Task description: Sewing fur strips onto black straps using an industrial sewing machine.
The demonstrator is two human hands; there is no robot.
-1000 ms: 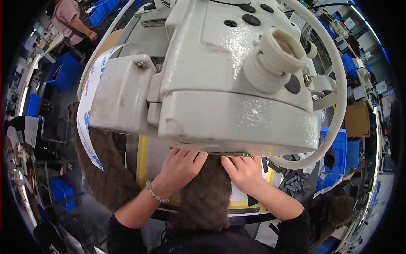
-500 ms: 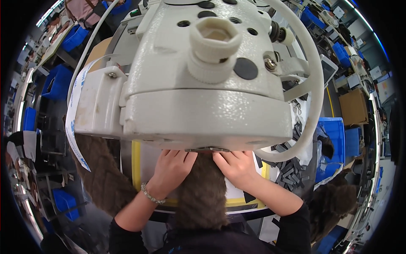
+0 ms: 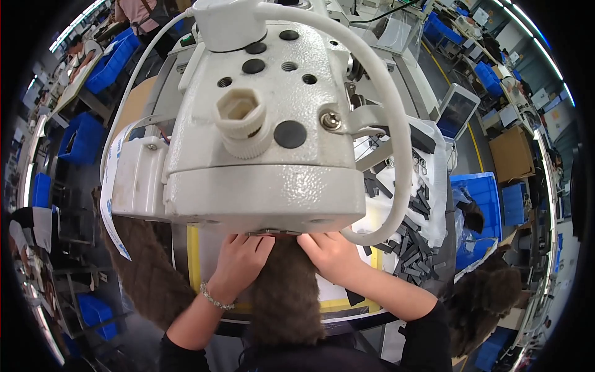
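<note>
A strip of brown fur fabric runs from my lap up under the white head of a sewing machine. My left hand is closed on the strip's left edge, fingers bent and pressed together; a beaded bracelet circles that wrist. On the opposite edge, my right hand grips the same strip, its thumb side against the fur. The machine head hides the fingertips of both hands and the far end of the strip, along with the needle area.
Short dark strips lie heaped on the table's right side, beside a blue bin. More brown fur hangs at the left and right. A white cable loops beside the machine head. People sit at benches farther off.
My view has shifted, so the machine head appears smaller and farther left, and more of the dark strips shows. Both hands remain on the fur strip beneath the machine head.
</note>
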